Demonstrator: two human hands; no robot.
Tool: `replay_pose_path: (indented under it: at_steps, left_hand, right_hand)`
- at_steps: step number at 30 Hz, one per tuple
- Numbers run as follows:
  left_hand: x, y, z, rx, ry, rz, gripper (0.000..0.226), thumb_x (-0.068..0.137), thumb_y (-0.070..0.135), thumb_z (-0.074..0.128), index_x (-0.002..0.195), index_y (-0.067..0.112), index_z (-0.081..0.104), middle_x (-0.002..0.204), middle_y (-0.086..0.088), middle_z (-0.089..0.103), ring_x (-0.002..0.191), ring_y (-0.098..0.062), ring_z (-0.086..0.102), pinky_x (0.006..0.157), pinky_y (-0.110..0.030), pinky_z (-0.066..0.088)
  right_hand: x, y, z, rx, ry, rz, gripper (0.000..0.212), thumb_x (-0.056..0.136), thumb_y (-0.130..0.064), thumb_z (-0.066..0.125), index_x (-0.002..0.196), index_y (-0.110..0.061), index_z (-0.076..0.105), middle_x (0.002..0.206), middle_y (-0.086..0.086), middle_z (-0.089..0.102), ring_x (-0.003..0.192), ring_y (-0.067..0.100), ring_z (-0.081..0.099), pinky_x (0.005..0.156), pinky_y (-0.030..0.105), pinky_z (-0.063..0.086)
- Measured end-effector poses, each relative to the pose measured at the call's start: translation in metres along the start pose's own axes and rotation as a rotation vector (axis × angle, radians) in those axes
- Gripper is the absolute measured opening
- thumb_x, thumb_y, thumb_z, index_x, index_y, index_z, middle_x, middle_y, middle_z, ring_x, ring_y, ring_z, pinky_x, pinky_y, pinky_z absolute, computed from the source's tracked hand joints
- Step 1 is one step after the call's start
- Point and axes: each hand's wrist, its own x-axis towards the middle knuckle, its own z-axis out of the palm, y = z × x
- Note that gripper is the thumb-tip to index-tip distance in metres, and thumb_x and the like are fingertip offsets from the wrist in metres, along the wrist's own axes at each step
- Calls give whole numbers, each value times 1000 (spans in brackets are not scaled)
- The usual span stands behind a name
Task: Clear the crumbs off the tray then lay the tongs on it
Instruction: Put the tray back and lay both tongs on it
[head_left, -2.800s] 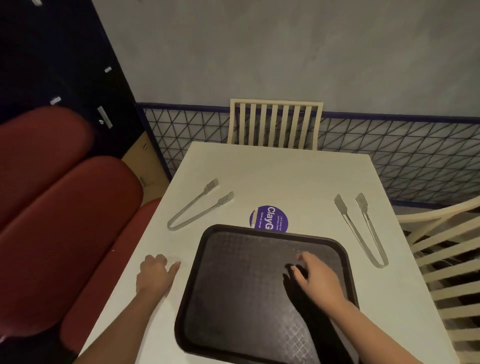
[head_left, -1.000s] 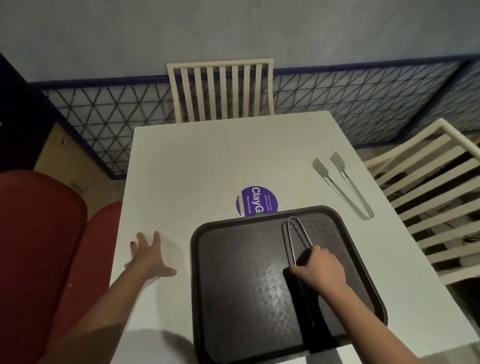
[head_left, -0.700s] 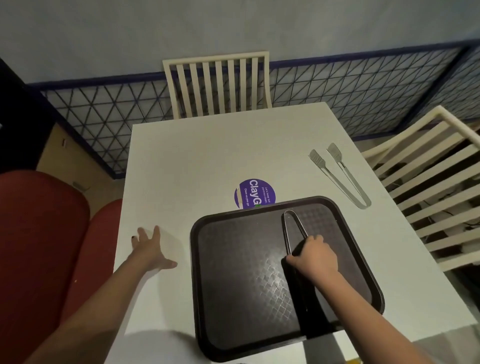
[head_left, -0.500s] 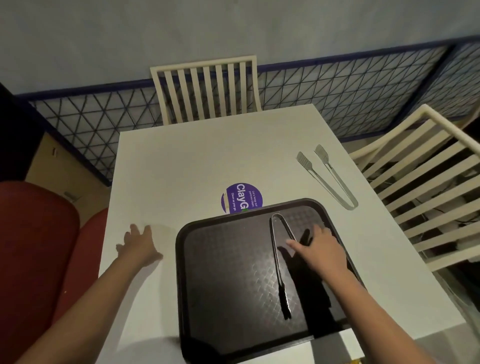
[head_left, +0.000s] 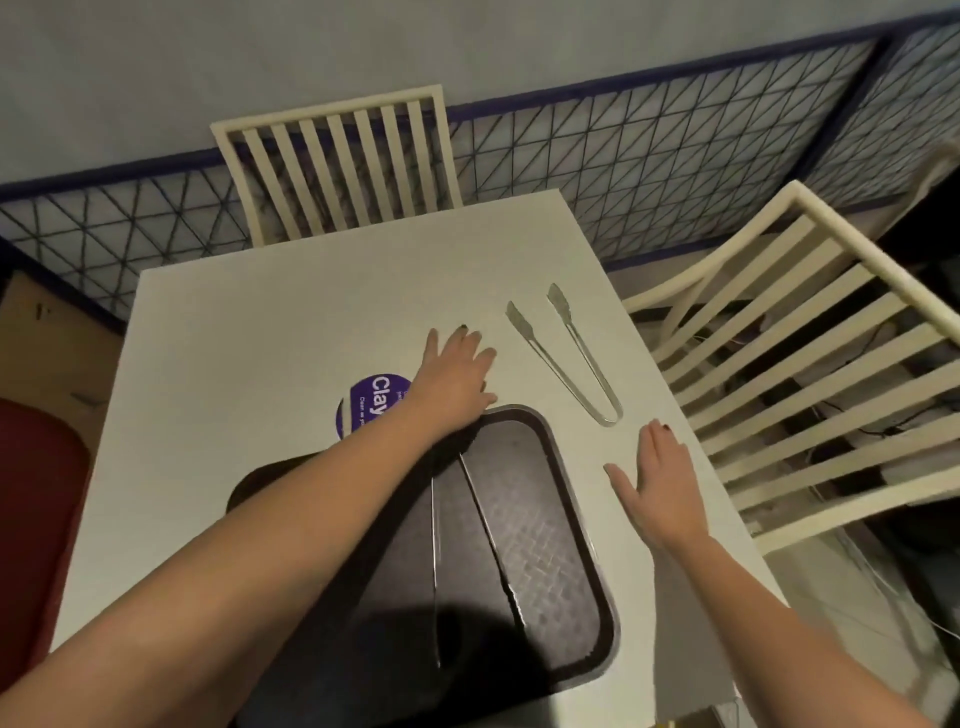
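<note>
Dark brown textured plastic tray (head_left: 540, 525) at 6 o'clock on white surface (head_left: 291, 332), metal tongs (head_left: 480, 540) lying on it, second steel tongs (head_left: 566, 353) at 1 o'clock, your left hand (head_left: 454, 382) flat, fingers spread, empty, your right hand (head_left: 660, 483) flat, open, empty

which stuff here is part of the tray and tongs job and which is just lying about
Part of the job:
- tray
- tongs on the tray
- tongs on the table
- left hand, open
- right hand, open

Just lying about:
- purple sticker
- chair at the far side
- chair on the right
- red seat
</note>
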Motion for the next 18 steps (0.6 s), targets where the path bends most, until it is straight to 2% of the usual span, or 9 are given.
replay_pose_path:
  at_steps: [4, 8, 10, 13, 15, 18]
  left_hand:
    - [54, 50, 3, 223, 52, 220, 62, 92, 33, 50, 146, 13, 27, 155, -14, 24, 145, -29, 16, 117, -53, 6]
    - [91, 79, -6, 568, -57, 386, 78, 90, 26, 55, 151, 15, 7, 159, -14, 8, 147, -30, 7, 117, -52, 8]
    - [101, 78, -12, 694, -70, 413, 79, 91, 20, 56, 151, 17, 4, 160, -12, 6, 148, -29, 5, 117, -52, 10]
    - [111, 74, -9, 789, -121, 434, 71, 91, 15, 55, 149, 18, 14, 156, -12, 18, 146, -30, 14, 115, -54, 12]
    - [142, 101, 4, 776, -183, 473, 62, 90, 13, 55, 144, 16, 25, 149, -13, 32, 140, -32, 27, 115, -55, 11]
    - [141, 95, 11, 825, -134, 509, 48, 91, 10, 52, 136, 14, 37, 137, -11, 47, 129, -34, 41, 115, -56, 12]
  right_hand:
    - [-1, 2, 4, -12, 9, -19, 76, 94, -58, 21, 149, -8, 6, 158, 9, 4, 144, 21, 0, 118, 37, -2]
    - [3, 0, 8, -26, 6, -16, 76, 93, -58, 19, 149, -8, 8, 158, 9, 6, 145, 21, 0, 119, 39, 0]
    - [3, -13, 7, 15, 26, -15, 76, 93, -58, 20, 149, -8, 9, 158, 9, 5, 145, 21, -1, 119, 40, 0]
    - [-3, -25, 3, 37, 27, -15, 76, 92, -59, 20, 149, -10, 9, 158, 7, 5, 145, 20, -2, 119, 41, 1]
    - [12, 6, 8, 28, -28, 44, 77, 90, -60, 21, 150, -13, 9, 158, 6, 4, 145, 20, -2, 119, 41, 1]
    - [11, 4, 11, 14, -45, 71, 79, 87, -65, 20, 150, -18, 5, 158, 2, -1, 145, 19, -4, 119, 40, -1]
